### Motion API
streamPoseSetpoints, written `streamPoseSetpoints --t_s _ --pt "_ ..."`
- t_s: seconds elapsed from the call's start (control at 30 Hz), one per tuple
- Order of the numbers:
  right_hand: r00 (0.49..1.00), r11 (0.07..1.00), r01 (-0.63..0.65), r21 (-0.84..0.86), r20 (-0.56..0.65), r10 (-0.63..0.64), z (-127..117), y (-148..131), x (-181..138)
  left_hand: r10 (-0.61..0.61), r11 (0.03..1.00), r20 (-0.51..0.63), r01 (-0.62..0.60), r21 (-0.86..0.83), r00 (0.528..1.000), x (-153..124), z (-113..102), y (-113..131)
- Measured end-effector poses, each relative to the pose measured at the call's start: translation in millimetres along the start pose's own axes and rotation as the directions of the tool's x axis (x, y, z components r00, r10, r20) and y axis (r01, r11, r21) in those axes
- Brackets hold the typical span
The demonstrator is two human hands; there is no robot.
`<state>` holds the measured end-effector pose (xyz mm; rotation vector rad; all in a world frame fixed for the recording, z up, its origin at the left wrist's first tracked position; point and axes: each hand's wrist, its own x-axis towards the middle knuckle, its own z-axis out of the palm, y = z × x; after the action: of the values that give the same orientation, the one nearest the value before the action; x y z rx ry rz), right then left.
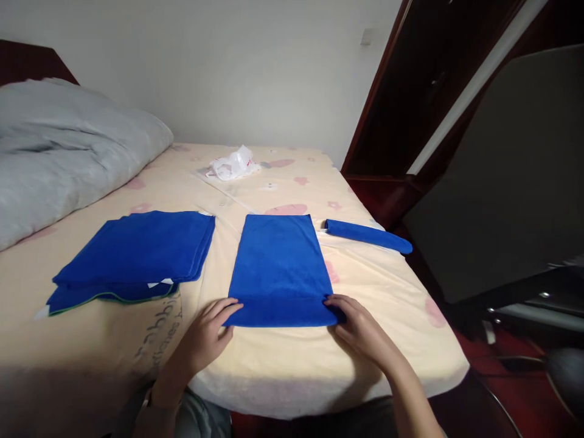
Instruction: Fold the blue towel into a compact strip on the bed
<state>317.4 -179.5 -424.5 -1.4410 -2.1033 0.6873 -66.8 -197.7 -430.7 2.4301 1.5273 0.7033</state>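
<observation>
A blue cloth (pixel 279 258) lies flat on the bed in front of me, its near edge turned over into a band. My left hand (pixel 210 330) pinches the near left corner of that band between thumb and fingers. At the near right corner, my right hand (pixel 358 322) grips the same fold. To the left sits a stack of blue cloths (pixel 137 249), with white tags and a green-edged layer showing underneath. A rolled blue cloth (pixel 369 235) rests to the right, close to the bed's right edge.
A crumpled white plastic bag (pixel 235 164) is farther back on the patterned bed sheet (pixel 292 371). A grey quilt (pixel 73 152) is heaped at the left. The white wall (pixel 255 73) bounds the far side; dark furniture (pixel 502 170) stands beyond the right edge.
</observation>
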Motion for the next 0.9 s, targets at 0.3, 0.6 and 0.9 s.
streamPoseSetpoints --t_s 0.3,0.6,0.9 --pt "0.966 0.931 -0.216 0.293 -0.076 0.248 0 3 16 -0.402 0.82 -0.01 0.355 -0.449 0.916 22 7 -17" --pt "0.953 0.943 -0.223 0.247 -0.151 0.264 8 4 28 -0.468 0.783 -0.088 0.367 -0.502 0.879 31 18 -15" --pt "0.906 0.906 -0.42 0.06 -0.026 0.422 0 12 5 -0.518 0.853 -0.083 0.507 -0.12 0.852 15 10 5"
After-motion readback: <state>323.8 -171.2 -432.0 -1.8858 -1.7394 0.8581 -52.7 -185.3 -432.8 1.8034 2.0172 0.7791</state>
